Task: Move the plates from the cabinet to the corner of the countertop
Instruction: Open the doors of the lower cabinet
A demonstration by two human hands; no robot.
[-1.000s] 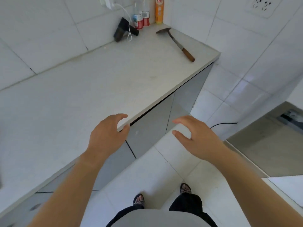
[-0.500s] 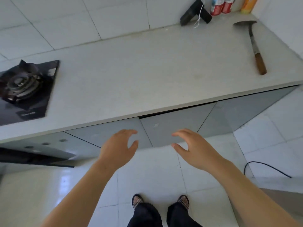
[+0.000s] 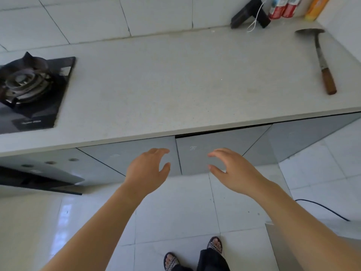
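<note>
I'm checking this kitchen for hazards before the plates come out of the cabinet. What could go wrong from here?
1. The spatula and bottles crowd the far right corner of the countertop; plates set there could land on them and tip.
2. A black cable lies on the floor at the right, a possible trip.
3. A grey panel juts out at lower left; a leg might catch it.

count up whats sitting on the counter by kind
gas stove: 1
black device with white cord: 1
red-labelled bottles: 2
orange container: 1
spatula with wooden handle: 1
total: 6
</note>
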